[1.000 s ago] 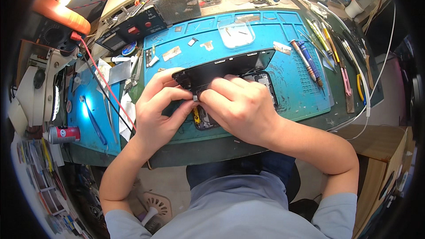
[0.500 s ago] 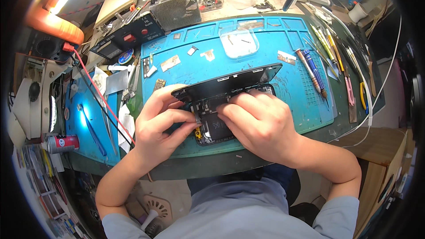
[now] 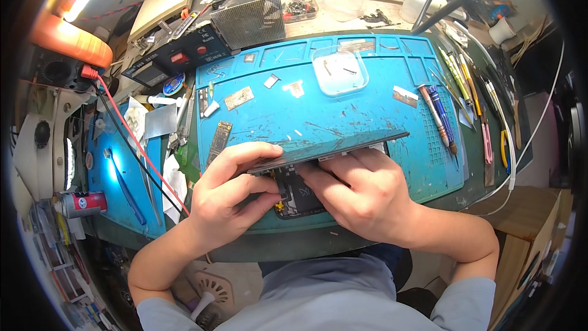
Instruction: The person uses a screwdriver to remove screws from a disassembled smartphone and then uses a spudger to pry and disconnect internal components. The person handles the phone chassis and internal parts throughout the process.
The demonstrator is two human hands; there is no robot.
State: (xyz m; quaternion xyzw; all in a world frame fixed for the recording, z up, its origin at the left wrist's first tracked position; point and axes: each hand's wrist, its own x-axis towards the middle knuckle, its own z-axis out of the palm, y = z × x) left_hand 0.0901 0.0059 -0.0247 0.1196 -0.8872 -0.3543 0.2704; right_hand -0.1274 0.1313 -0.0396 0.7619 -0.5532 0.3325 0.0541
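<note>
An opened smartphone (image 3: 303,194) lies near the front edge of the blue mat, its dark inner parts and a yellow piece at the lower left corner showing. Over it slants the phone's screen panel (image 3: 343,145), glossy side up. My left hand (image 3: 236,187) grips the panel's left end with its upper fingers, while thumb and a bent finger sit by the phone's left edge. Curled under the panel, my right hand (image 3: 361,187) has its fingertips pressed together inside the phone; the panel hides what they touch. A circuit board (image 3: 220,141) lies beyond my left hand.
Screwdrivers (image 3: 436,116) and tweezers lie at the right. A clear plastic box (image 3: 340,72) with small parts stands far back on the mat (image 3: 269,116). Red and black leads (image 3: 144,157) run along the left, near a blue brush-like tool (image 3: 125,187) and a can (image 3: 86,204).
The screen panel has tipped so that its glossy face shows and less of the phone's inside is visible. My right fingers are further under it. The view has shifted slightly.
</note>
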